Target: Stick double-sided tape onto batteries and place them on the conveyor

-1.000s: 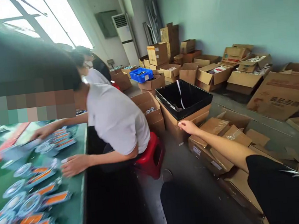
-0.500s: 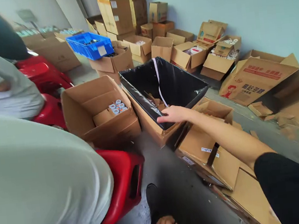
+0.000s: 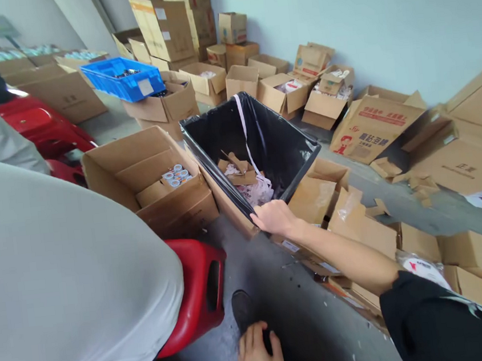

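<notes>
Bin-lined box (image 3: pixel 288 141) with the black bag sits on the floor among cartons; right hand (image 3: pixel 275 217) grips its near rim, fingers curled over. Left hand (image 3: pixel 260 359) rests low, loosely closed, holding nothing I can see.

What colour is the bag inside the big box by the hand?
Black: the bag lining the box, seen in the head view.

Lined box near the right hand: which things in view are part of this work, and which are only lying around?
In hand:
right hand, gripping the near corner of the lined box
scraps inside that box
left hand, low on the lap

Lying about:
open box holding small tins
blue crate
red stool
flattened cartons
</notes>
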Demonstrator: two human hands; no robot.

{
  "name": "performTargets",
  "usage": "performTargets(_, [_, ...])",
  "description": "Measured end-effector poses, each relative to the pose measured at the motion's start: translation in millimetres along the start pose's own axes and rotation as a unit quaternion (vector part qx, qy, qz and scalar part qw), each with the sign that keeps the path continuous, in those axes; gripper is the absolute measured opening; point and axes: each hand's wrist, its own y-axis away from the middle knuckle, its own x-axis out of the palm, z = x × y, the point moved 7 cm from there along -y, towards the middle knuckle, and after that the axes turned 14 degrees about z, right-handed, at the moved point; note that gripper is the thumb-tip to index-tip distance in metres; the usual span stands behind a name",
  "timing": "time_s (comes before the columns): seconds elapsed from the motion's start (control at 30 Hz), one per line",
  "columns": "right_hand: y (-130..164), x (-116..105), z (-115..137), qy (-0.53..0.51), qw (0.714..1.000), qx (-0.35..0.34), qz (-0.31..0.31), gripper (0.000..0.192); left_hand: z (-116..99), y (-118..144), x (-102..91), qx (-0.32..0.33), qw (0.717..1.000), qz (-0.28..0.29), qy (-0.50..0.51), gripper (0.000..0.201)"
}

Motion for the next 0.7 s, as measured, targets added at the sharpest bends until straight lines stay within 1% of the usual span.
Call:
performTargets(0.03, [8.1,3.0,0.3,-0.002,1.000,0.007,-0.001,0.044,-17.2,-9.1,-11.3,0.028,0.999,-0.009,-0.011,0.032])
performTargets(0.07, [15.6,5.7,0.3,-0.004,1.000,0.011,-0.002,0.044,-39.0,-20.7,-27.9,0.065,0.997,-0.033,-0.022,0.036])
performTargets(0.13, [29.2,10.1,0.5,-0.011,1.000,0.009,-0.003,0.040,-91.0,-50.3,-71.7,0.139,0.982,-0.107,-0.066,0.048])
performTargets(0.17, [35.8,12.3,0.9,-0.015,1.000,0.004,-0.003,0.037,-118.4,-68.9,-91.9,0.175,0.972,-0.125,-0.096,0.056])
performTargets(0.2, [42.4,14.4,1.4,-0.018,1.000,-0.003,0.000,0.034,-145.1,-89.7,-106.9,0.212,0.961,-0.114,-0.134,0.066])
performTargets(0.23, [49.0,16.5,1.5,-0.022,1.000,-0.010,0.005,0.031,-169.2,-110.1,-117.1,0.253,0.948,-0.090,-0.173,0.070])
performTargets(0.27, [55.3,18.1,0.9,-0.025,0.999,-0.016,0.011,0.029,-187.2,-129.7,-123.6,0.275,0.937,-0.064,-0.206,0.064])
performTargets(0.3, [60.4,18.8,-0.9,-0.029,0.999,-0.023,0.021,0.028,-200.2,-146.5,-124.8,0.294,0.926,-0.031,-0.236,0.050])
performTargets(0.33, [63.7,17.9,-4.0,-0.033,0.998,-0.031,0.033,0.026,-207.9,-159.5,-123.0,0.305,0.917,-0.006,-0.256,0.036])
performTargets(0.37, [64.0,14.8,-8.8,-0.038,0.997,-0.041,0.046,0.024,-211.1,-168.6,-118.6,0.308,0.913,0.011,-0.267,0.022])
performTargets(0.4, [60.1,8.8,-15.8,-0.043,0.996,-0.051,0.057,0.020,-210.8,-173.9,-112.9,0.303,0.913,0.015,-0.272,0.013])
performTargets(0.47, [36.5,-13.0,-38.6,-0.056,0.995,-0.055,0.065,0.016,-204.7,-174.3,-100.4,0.279,0.920,-0.019,-0.275,0.012])
performTargets(0.53, [-9.7,-43.1,-72.6,-0.071,0.996,-0.023,0.043,0.024,-197.9,-165.8,-86.0,0.254,0.921,-0.071,-0.286,0.012])
performTargets(0.6, [-70.4,-66.7,-110.4,-0.091,0.995,0.034,0.017,0.032,-195.3,-154.3,-70.3,0.248,0.918,-0.108,-0.290,0.015])
performTargets(0.63, [-102.1,-70.2,-126.6,-0.103,0.993,0.056,0.020,0.031,-195.3,-148.9,-62.7,0.250,0.918,-0.118,-0.285,0.017])
performTargets(0.67, [-132.2,-67.0,-140.6,-0.116,0.990,0.076,0.032,0.028,-195.8,-143.8,-56.2,0.251,0.920,-0.127,-0.273,0.018])
performTargets(0.7, [-158.9,-57.6,-152.4,-0.129,0.986,0.093,0.047,0.027,-196.3,-139.0,-51.6,0.250,0.923,-0.141,-0.254,0.018])
